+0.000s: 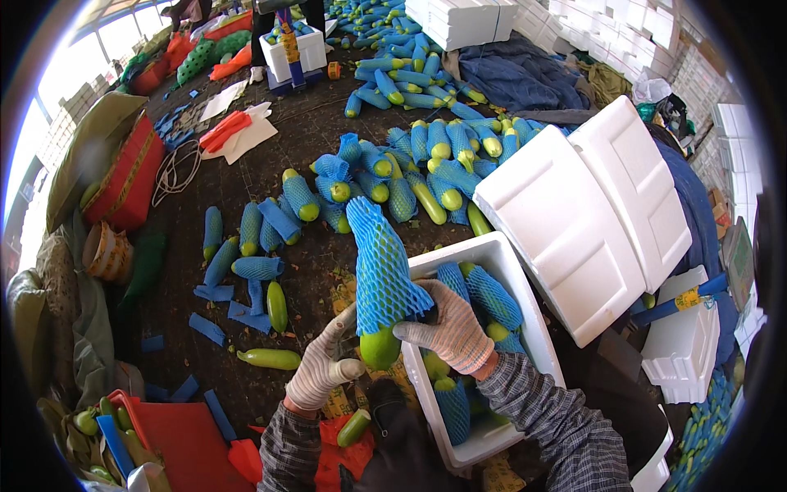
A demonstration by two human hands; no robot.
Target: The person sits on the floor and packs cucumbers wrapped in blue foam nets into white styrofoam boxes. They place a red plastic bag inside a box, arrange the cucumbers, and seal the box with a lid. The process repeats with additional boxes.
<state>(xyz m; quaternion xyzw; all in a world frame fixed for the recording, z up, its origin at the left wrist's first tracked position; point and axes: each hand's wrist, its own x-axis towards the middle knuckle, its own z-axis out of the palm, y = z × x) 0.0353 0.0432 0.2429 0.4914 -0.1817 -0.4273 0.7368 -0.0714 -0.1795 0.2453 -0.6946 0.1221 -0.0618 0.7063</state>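
Observation:
My right hand, in a striped knit glove, grips a green zucchini by its right side. A blue foam net sleeve covers most of it and leaves the lower end bare. Just left of it is my left hand, also gloved, with thumb and fingers apart; whether the fingertips touch the sleeve I cannot tell. Below my right forearm stands a white foam box with several sleeved zucchini inside. My right hand and arm hide part of its contents.
Sleeved zucchini lie heaped on the dark floor ahead. White foam lids lean right of the box. A red crate stands at lower left, near loose blue sleeves and bare zucchini. A person stands at the far end.

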